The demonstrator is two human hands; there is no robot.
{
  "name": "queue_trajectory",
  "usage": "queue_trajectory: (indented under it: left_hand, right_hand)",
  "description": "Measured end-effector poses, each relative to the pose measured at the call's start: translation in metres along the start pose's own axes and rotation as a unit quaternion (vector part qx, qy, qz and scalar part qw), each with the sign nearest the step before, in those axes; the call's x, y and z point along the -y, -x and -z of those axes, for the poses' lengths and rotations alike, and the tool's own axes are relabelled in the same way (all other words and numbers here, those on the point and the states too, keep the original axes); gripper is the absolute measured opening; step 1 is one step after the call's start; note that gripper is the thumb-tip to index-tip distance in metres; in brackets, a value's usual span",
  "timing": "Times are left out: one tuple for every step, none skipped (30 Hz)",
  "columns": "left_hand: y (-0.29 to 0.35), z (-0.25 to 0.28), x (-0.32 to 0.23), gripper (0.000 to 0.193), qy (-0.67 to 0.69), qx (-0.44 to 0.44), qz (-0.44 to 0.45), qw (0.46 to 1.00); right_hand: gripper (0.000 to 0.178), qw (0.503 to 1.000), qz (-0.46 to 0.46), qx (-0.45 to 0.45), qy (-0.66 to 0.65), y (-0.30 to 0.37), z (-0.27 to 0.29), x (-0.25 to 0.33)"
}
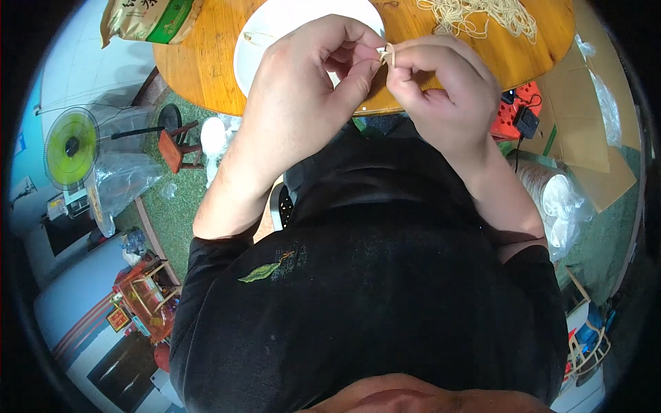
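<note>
Over the near edge of the wooden table, my left hand [303, 86] and my right hand [451, 89] meet fingertip to fingertip. Between them is a short piece of cream cord [392, 55], bent into what looks like a small loop, with a tiny white end showing. Both hands are closed in a pinch on it; how the cord is knotted or crossed is too small to tell. Partly behind my left hand lies a round white plate [256, 62], with a thin cord piece [256, 36] on it. A tangled pile of cream cord [482, 17] lies beyond my right hand.
The round wooden table [206, 76] carries a green-and-beige bag [148, 20] at far left. A green fan [71, 146] and a small reddish stool [172, 148] stand to the left. At right are a red plastic stool [527, 103], cardboard [578, 103] and bagged white dishes [558, 196].
</note>
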State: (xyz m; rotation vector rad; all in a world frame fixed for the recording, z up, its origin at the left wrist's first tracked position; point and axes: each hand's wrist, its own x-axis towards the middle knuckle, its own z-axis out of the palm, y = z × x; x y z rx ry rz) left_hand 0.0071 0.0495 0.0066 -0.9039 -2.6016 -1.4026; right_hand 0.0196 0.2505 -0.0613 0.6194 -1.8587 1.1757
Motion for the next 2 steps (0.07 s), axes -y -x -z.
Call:
queue_trajectory:
  left_hand:
    - [-0.0001, 0.0025, -0.0030, 0.020, -0.009, 0.023, 0.026, 0.999]
    - [-0.0002, 0.0064, -0.0080, 0.025, -0.017, 0.046, 0.053, 0.997]
  right_hand:
    - [0.012, 1.000, 0.016, -0.011, -0.002, 0.0032, -0.0029, -0.0040]
    - [0.010, 0.999, 0.032, -0.021, -0.004, 0.0062, -0.0051, -0.0073]
